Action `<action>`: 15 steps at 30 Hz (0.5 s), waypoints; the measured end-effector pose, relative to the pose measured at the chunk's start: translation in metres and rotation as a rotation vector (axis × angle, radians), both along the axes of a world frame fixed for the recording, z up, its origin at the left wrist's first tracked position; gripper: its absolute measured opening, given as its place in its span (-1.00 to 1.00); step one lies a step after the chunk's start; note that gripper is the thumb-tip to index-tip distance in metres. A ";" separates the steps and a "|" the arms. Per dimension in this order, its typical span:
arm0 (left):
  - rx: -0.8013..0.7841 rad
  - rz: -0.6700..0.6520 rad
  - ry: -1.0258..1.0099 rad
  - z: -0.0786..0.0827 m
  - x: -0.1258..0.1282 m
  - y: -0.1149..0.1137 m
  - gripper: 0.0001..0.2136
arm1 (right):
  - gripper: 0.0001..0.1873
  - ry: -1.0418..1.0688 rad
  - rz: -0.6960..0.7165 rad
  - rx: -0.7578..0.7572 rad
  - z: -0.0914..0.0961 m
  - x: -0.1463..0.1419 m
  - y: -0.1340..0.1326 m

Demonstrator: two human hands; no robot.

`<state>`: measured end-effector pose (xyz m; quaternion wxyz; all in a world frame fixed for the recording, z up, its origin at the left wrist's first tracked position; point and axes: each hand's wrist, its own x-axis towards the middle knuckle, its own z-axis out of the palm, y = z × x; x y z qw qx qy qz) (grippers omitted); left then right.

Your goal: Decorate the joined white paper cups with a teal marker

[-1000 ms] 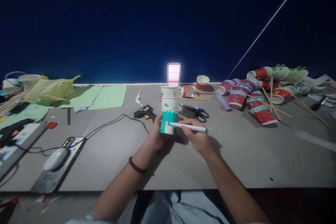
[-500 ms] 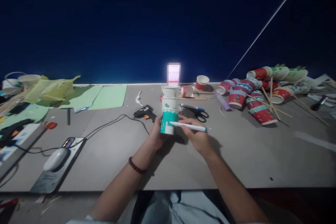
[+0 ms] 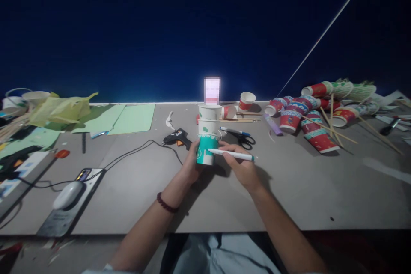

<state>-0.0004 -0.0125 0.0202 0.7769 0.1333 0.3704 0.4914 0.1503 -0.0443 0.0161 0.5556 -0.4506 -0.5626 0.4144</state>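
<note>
My left hand is closed around the left side of a stack of paper cups, held upright over the table. The upper cups are white with green marks; the lowest is partly coloured teal, with white patches left near its bottom. In my right hand is a white marker with a teal end, pinched between thumb and fingers. Its tip meets the teal cup's front. Just left of the cups lies a black glue gun. Scissors and a blue-and-white pen lie behind my right hand.
Decorated cup stacks and wooden sticks lie at the right. A red cup stands at the back. To the left are green paper sheets, a yellow bag, a power strip, and a phone with a white case on it.
The cup stack has shifted very slightly to the right in my left hand's hold. The marker tip stays on the teal cup, with barely any movement of my right hand.
</note>
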 end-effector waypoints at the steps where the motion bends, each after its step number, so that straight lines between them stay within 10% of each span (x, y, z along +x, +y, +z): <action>1: 0.002 -0.005 0.003 0.001 0.000 0.000 -0.65 | -0.84 0.000 -0.006 -0.002 0.001 0.000 0.000; 15: -0.004 0.025 0.060 0.000 0.001 -0.001 -0.66 | -0.83 -0.020 0.002 -0.009 0.000 0.001 0.000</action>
